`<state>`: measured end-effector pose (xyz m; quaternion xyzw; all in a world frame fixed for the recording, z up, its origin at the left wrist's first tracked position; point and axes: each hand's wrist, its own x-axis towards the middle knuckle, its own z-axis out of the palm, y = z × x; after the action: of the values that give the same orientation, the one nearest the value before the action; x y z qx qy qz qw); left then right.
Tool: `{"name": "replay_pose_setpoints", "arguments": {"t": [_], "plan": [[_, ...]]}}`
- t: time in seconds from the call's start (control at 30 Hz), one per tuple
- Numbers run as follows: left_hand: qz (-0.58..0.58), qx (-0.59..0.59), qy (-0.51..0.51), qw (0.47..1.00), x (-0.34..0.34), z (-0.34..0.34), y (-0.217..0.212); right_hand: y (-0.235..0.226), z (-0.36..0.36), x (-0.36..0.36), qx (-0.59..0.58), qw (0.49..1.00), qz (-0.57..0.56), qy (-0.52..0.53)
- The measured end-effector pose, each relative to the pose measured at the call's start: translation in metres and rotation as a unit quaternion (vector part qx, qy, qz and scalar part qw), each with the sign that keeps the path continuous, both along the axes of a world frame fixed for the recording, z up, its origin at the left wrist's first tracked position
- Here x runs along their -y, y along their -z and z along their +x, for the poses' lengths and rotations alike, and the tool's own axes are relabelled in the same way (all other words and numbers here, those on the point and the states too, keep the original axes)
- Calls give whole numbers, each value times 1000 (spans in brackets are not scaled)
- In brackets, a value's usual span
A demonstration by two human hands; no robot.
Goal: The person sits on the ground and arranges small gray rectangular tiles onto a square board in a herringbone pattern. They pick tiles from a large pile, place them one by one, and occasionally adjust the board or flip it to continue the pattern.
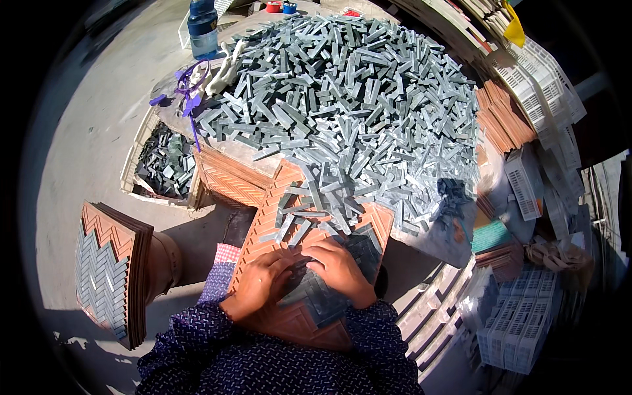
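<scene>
An orange mould tray (263, 220) with a herringbone pattern of slots lies tilted in front of me. Its lower part is filled with grey tile strips (322, 299) laid in that pattern. My left hand (260, 283) and my right hand (339, 266) rest flat on the tray, fingertips pressing on the grey strips in the slots. Loose strips (296, 220) lie on the tray's upper part. Behind it spreads a large heap of grey tile strips (349, 92) on the table. Neither hand grips anything that I can see.
A stack of filled orange trays (108, 270) stands at my left. A crate of dark strips (164, 161) sits beside the table. A blue bottle (203, 26) and purple scissors (187, 89) lie at the back left. White plastic crates (526, 174) and orange trays (503, 115) pile up at right.
</scene>
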<state>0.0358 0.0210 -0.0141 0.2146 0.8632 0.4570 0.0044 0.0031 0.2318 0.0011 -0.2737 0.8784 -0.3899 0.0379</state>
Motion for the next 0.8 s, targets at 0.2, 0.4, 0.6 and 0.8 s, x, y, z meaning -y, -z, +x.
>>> {"name": "replay_pose_setpoints", "arguments": {"t": [0.2, 0.4, 0.6, 0.8], "plan": [[10, 5, -13, 1000, -12, -1, 9, -8, 1, -17, -1, 993, -34, 114], [8, -11, -4, 1000, -15, -5, 7, -8, -4, -1, -29, 993, -35, 105], [32, 24, -37, 999, 6, -8, -11, -1, -22, 26, -89, 992, 72, 62], [17, 35, -144, 989, 59, -11, -17, -8, -36, 29, -120, 985, 122, 9]]}}
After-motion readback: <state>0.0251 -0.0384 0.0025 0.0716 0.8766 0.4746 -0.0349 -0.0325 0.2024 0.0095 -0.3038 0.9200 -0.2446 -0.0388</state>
